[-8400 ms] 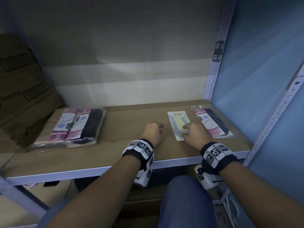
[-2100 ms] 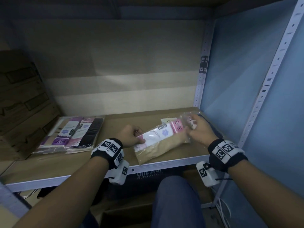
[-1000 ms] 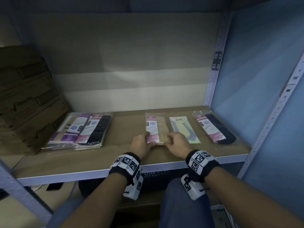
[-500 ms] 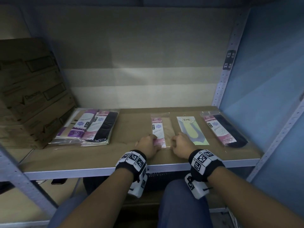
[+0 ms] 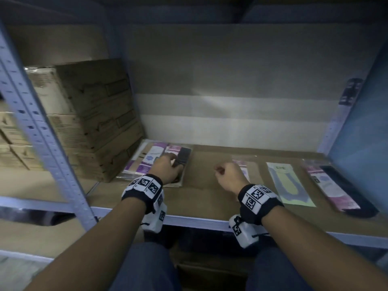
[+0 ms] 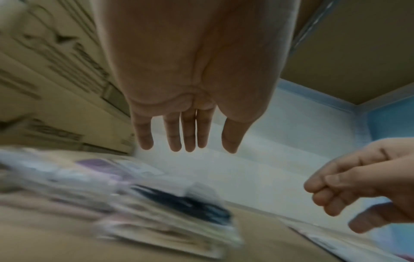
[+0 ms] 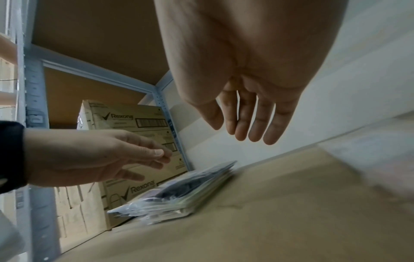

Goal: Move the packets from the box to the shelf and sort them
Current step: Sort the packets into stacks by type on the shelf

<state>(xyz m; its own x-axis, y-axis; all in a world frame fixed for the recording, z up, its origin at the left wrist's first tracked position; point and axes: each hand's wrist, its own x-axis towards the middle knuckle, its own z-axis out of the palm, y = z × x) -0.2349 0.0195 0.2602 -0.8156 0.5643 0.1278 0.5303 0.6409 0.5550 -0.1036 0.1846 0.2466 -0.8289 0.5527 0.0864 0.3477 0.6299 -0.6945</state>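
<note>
A stack of clear packets [image 5: 154, 153] [image 6: 156, 203] [image 7: 179, 195] with pink, purple and black contents lies at the shelf's left end. My left hand [image 5: 172, 162] [image 6: 187, 148] [image 7: 139, 159] hovers just above it with straight fingers and holds nothing. To the right, three single packets lie side by side: a beige one [image 5: 255, 173], a yellow one [image 5: 287, 181] and a black-and-pink one [image 5: 333, 185]. My right hand [image 5: 222, 171] [image 7: 244, 134] [image 6: 336, 191] hangs empty and loosely curled over the bare board left of the beige packet.
The brown shelf board [image 5: 205, 198] has bare room between the stack and the beige packet. Stacked cardboard cartons [image 5: 94, 114] [image 7: 125, 120] stand left of the stack. A metal upright [image 5: 42, 133] rises at the front left, and a blue wall [image 5: 361, 133] closes the right side.
Both hands let go of the beige packet, which stays flat on the shelf. My left hand moved left over the stack, and my right hand lifted and drifted left.
</note>
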